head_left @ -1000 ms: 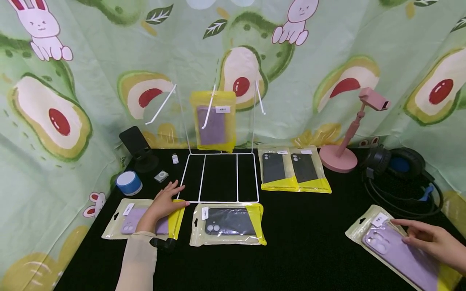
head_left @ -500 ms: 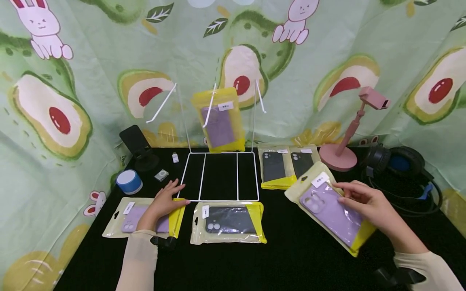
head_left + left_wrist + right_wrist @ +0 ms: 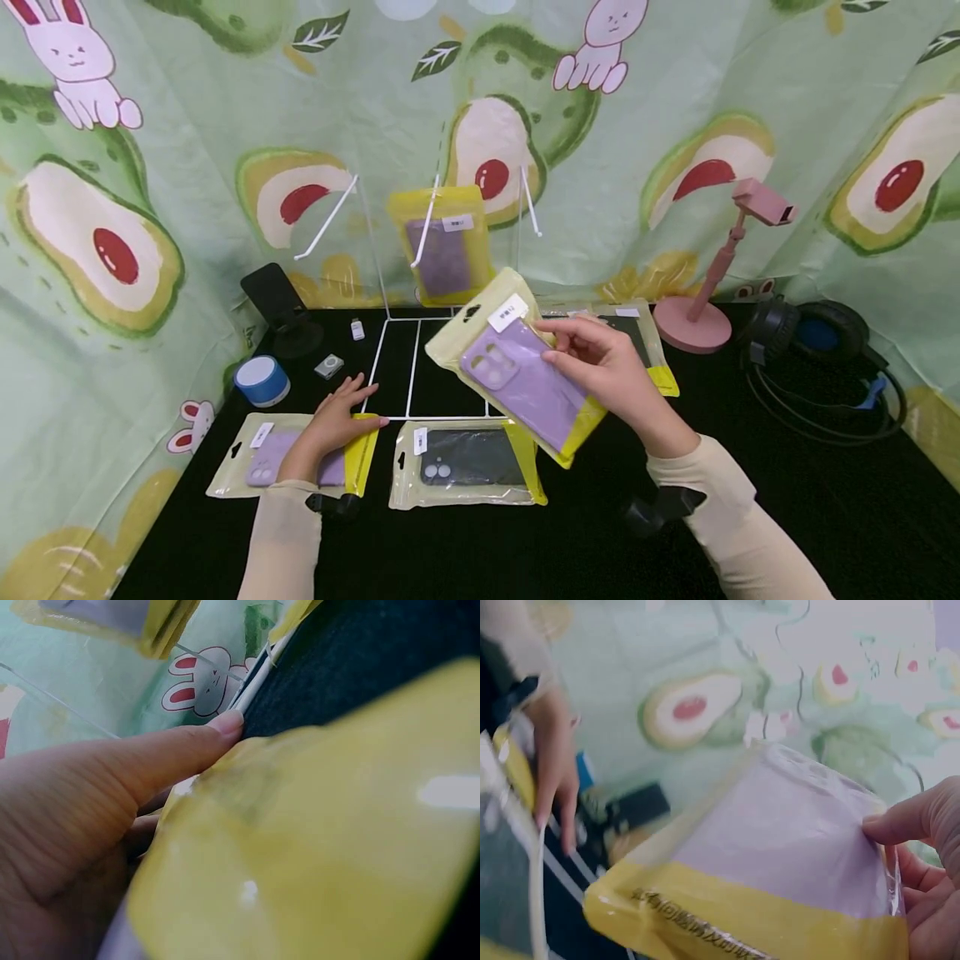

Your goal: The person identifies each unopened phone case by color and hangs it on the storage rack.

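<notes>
My right hand (image 3: pixel 611 371) pinches the edge of a packaged purple phone case (image 3: pixel 536 383) between thumb and fingers. The package is tilted in the air in front of the white wire rack (image 3: pixel 450 417), its hang hole toward the upper left. My left hand (image 3: pixel 333 425), fingers spread, lies over another packaged purple phone case (image 3: pixel 266 462); its fingertips are at the rack's front left corner. In the left wrist view the thumb (image 3: pixel 187 754) reaches the white wire. A third purple phone case package (image 3: pixel 442 250) hangs from the rack's middle hook.
A packaged black phone case (image 3: pixel 472 458) lies before the rack, and more black case packages (image 3: pixel 630 342) lie at its right, partly hidden. Around them are a pink stand (image 3: pixel 693 321), headphones (image 3: pixel 825 342), a blue round speaker (image 3: pixel 262 383) and a black phone stand (image 3: pixel 281 304).
My right hand has lifted the purple case package from the table's right side and carried it left toward the rack. The hanging package has swung slightly. My left hand stays put.
</notes>
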A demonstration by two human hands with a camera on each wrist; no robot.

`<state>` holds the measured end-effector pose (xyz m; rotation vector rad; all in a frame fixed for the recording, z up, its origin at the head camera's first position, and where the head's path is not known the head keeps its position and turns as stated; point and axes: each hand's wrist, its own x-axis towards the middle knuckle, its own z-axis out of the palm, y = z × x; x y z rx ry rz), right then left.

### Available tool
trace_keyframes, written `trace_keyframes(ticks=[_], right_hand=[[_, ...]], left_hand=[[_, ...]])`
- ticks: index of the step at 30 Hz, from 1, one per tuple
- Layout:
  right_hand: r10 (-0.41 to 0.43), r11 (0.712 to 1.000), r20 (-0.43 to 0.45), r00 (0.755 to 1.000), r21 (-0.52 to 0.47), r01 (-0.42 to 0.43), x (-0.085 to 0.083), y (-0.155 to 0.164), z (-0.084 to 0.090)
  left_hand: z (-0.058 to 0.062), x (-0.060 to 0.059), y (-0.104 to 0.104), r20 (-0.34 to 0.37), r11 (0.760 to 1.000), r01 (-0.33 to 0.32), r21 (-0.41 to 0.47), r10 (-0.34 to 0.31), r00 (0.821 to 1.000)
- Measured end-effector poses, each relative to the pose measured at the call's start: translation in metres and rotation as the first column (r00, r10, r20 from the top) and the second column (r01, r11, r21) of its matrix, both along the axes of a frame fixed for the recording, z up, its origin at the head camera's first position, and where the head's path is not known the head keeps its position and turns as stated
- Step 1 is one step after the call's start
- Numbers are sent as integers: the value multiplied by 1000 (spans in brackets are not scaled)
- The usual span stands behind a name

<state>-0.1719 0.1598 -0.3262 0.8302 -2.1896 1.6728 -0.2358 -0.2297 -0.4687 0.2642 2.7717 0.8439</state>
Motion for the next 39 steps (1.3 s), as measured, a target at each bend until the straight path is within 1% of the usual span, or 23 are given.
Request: trace_keyframes(ticks=[2,5,9,12,15,19,24,29,32,34,36,39], right_hand=[[20,1000,-36,999,-10,-20,-5,-14,8],[37,999,-66,997,-37,-40,-12,-33,20],[55,993,-78,995,-96,-63,-19,-50,31],[48,992,-81,996,-109,-57,-22,-57,32],[27,992,-65,998,-118,-34,-27,-59,27],[-31,989,-34,999,-143,26,-36,-60,14],[-128,976,2,992,-178,127,-57,-70,5],[-228,951,55,972,-204,234,-81,-85,0],[-284,938,43,958,-196,286,-96,-93,-1],[-307,932,17,952,-198,304,-104,-97,-1],[-326,924,9,945,-210,320,-111,-102,-1],[-339,909,48,940,-242,340,-120,-109,-1]], left_hand=[[0,1,0,-6,1000,-1,-1,1,1000],[-2,1,-1,-17,1000,0,0,0,1000],[-4,1,-1,-23,1000,7,9,-7,1000],[-5,0,0,-33,1000,17,12,-17,999],[-5,-1,0,-32,1000,15,9,-14,999],[-4,-3,0,-13,1000,7,-5,-7,1000],[-2,-3,1,-4,1000,-2,-9,2,1000],[-1,-2,1,-3,1000,-3,-14,3,1000],[-2,-2,0,-3,1000,-9,-12,9,1000],[-2,-1,0,-8,1000,-7,-11,6,1000],[-2,0,-1,-12,1000,-6,-10,6,1000],[-3,0,-1,-20,1000,-5,-12,5,1000]])
